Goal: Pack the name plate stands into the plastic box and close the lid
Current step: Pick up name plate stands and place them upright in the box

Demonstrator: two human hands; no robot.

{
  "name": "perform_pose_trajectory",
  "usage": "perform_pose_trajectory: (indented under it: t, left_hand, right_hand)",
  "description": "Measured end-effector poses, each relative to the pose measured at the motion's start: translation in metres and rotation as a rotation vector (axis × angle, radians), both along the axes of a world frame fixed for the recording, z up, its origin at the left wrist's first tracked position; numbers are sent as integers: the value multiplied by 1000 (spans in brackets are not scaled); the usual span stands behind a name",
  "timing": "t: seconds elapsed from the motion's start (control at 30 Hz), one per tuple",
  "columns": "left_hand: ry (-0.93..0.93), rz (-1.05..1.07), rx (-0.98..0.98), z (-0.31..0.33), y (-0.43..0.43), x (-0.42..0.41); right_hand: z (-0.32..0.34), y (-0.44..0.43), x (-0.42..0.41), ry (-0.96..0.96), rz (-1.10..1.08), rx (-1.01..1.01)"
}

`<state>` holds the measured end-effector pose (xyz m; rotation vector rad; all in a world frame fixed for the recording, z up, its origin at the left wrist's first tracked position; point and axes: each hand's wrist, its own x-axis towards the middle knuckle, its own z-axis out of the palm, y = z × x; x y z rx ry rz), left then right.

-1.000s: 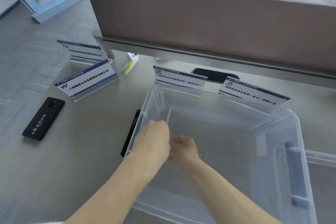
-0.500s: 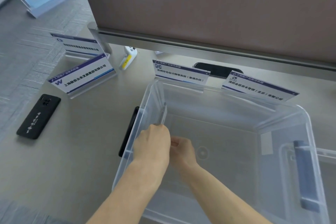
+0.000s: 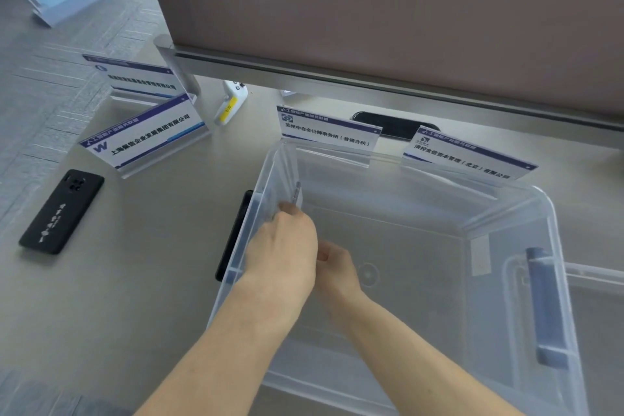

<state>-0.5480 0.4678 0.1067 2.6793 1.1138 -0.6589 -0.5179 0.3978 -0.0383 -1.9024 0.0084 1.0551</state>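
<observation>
Both hands' grip holds a clear stand (image 3: 296,194) upright against the box's (image 3: 553,223) left wall.

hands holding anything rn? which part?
Left hand grips the near end of a clear stand against the box's left wall. Right hand is mostly hidden; its hold can't be told.

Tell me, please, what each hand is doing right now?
Left hand: closed on a clear stand against the box wall.
Right hand: inside the box; grip cannot be told.
</observation>
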Motion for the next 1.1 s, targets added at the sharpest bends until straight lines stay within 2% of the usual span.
perform_pose_trajectory:
  t: [0.13, 0.3, 0.43, 0.6, 0.83, 1.1]
  left_hand:
    - [-288, -88, -20, 42, 7, 13]
    - [-663, -41, -358, 106, 10, 17]
    - [-876, -38, -540, 169, -14, 42]
    - [-1040, -238, -673, 264, -85, 98]
    - [-1100, -506, -800, 342, -204, 162]
    - [-967, -536, -834, 339, -324, 238]
  right_hand:
    - [61, -19, 24, -127, -83, 91]
    - [183, -56, 57, -177, -224, 282]
    - [275, -100, 80, -341, -300, 350]
    - [377, -190, 109, -584, -484, 381]
    - [446, -330, 157, -789, -705, 370]
    - [459, -481, 214, -828, -864, 322]
